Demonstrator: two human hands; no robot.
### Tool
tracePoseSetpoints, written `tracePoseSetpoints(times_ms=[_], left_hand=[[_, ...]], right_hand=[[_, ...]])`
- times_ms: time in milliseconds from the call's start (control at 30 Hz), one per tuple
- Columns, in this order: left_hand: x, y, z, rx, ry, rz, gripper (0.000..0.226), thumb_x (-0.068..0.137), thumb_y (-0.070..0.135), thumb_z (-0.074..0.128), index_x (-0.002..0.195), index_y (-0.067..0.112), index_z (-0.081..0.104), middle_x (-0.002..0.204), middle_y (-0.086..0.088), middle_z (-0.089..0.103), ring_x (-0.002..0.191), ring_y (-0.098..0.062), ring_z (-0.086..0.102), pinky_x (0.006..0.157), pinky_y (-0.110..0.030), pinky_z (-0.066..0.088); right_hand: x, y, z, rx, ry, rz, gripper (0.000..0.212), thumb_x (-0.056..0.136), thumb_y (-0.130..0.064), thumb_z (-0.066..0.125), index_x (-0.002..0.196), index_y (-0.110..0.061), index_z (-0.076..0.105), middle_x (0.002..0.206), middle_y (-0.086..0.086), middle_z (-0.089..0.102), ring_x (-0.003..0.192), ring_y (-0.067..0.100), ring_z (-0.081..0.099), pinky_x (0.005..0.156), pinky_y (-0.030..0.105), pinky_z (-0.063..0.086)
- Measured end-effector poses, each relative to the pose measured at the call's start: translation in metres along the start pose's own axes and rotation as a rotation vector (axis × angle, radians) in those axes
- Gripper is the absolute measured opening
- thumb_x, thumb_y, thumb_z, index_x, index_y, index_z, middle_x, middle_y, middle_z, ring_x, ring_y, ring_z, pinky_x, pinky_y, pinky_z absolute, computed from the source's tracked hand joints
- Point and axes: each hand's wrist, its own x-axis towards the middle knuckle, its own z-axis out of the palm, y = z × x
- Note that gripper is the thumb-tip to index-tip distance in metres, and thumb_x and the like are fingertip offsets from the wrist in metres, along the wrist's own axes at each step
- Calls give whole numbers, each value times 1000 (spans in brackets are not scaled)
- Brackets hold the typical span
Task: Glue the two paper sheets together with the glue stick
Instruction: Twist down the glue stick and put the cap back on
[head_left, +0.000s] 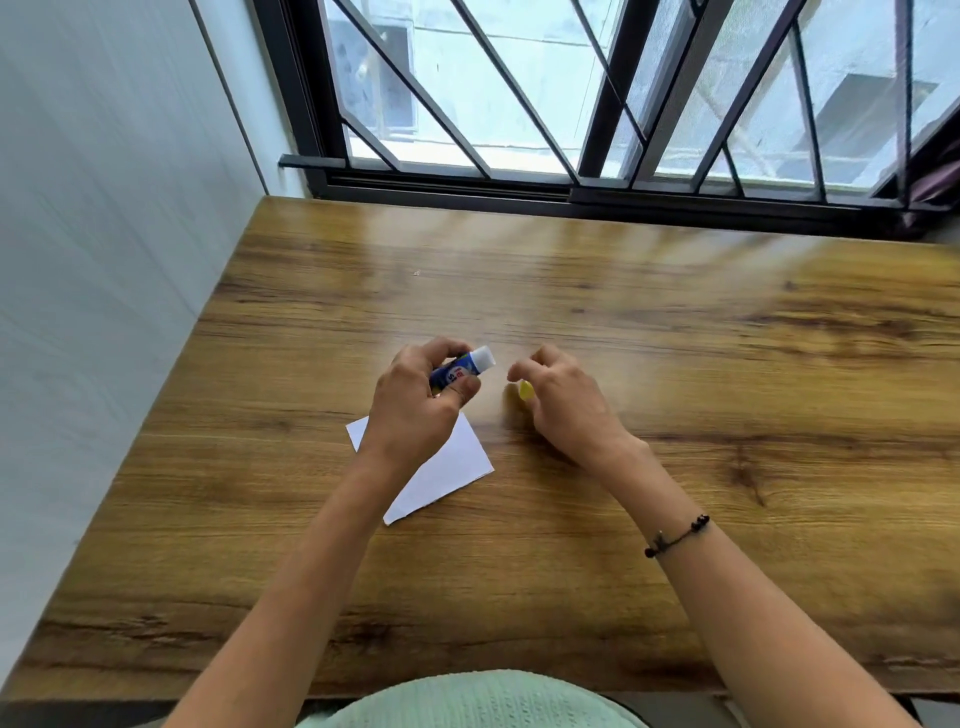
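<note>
My left hand (421, 400) grips a blue glue stick (460, 371) above the table, its white tip uncovered and pointing right. White paper (447, 467) lies on the wooden table (675, 364) beneath my left wrist, partly hidden by it; I cannot tell whether it is one sheet or two stacked. My right hand (566, 405) hovers just right of the glue stick with its fingers curled around a small yellow cap (525, 391), most of which is hidden in the hand.
A white wall (104, 260) borders the table on the left. A barred window (571, 104) runs along the far edge. My right wrist wears a dark bracelet (675, 538).
</note>
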Motion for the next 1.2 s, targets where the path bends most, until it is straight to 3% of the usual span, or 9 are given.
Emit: tracePoseSetpoints(times_ms=[133, 300, 367, 533, 700, 767, 933, 1033, 1200], left_hand=[[0, 0, -3, 8, 11, -17, 27, 81, 14, 66, 108, 17, 63, 109, -7, 59, 100, -20, 56, 90, -36, 48], [-1, 2, -4, -12, 17, -17, 25, 81, 13, 65, 106, 15, 64, 100, 1, 55, 96, -17, 54, 88, -34, 48], [0, 2, -4, -28, 10, -22, 23, 82, 15, 64, 105, 16, 65, 97, 4, 55, 96, -18, 54, 90, -39, 48], [1, 2, -6, -65, -34, -13, 18, 84, 17, 62, 101, 20, 66, 97, -1, 59, 95, -21, 56, 90, -43, 50], [1, 3, -14, -159, -236, -10, 14, 88, 13, 55, 95, 19, 66, 79, -2, 62, 71, -2, 53, 69, -15, 43], [1, 3, -17, -128, -286, -5, 15, 90, 12, 52, 95, 16, 66, 74, 0, 63, 61, 5, 51, 59, -7, 39], [1, 3, -19, -108, -323, -9, 14, 90, 12, 51, 88, 14, 65, 70, -2, 58, 70, -14, 46, 67, -30, 35], [1, 2, -13, -127, -289, -4, 15, 90, 10, 52, 86, 17, 65, 67, -2, 56, 71, -15, 47, 69, -33, 36], [2, -3, 0, -51, -188, 12, 13, 88, 13, 56, 93, 14, 67, 66, -1, 55, 68, -16, 47, 67, -34, 39]], right_hand=[[1, -1, 0, 124, 91, -8, 27, 81, 5, 49, 101, -9, 63, 97, 12, 61, 91, 29, 56, 70, 30, 40], [-10, -24, -37, 749, 258, 70, 23, 78, -1, 64, 93, -18, 66, 81, -2, 65, 72, 14, 61, 68, 29, 54], [-12, -28, -49, 817, 241, 44, 23, 78, -3, 65, 93, -20, 66, 82, -6, 65, 74, 13, 62, 71, 29, 55], [-15, -30, -54, 715, 200, -82, 22, 78, -3, 67, 95, -16, 68, 85, -8, 68, 77, 7, 63, 75, 28, 55], [-17, -31, -52, 681, 170, -171, 24, 76, -1, 69, 97, -13, 68, 86, -4, 69, 81, 6, 65, 75, 16, 53], [-17, -31, -50, 643, 164, -187, 26, 76, 1, 68, 99, -10, 66, 85, -2, 69, 77, 7, 65, 74, 18, 54], [-17, -27, -52, 515, 136, -285, 18, 81, -14, 64, 97, -6, 62, 75, 4, 67, 59, 16, 62, 60, 33, 53], [-16, -28, -50, 420, 193, -280, 30, 83, -35, 57, 89, -6, 63, 63, -1, 59, 52, 18, 55, 52, 34, 46], [-14, -29, -35, 299, 211, -135, 50, 86, -49, 39, 77, -5, 60, 48, -9, 36, 47, 18, 39, 48, 30, 25]])
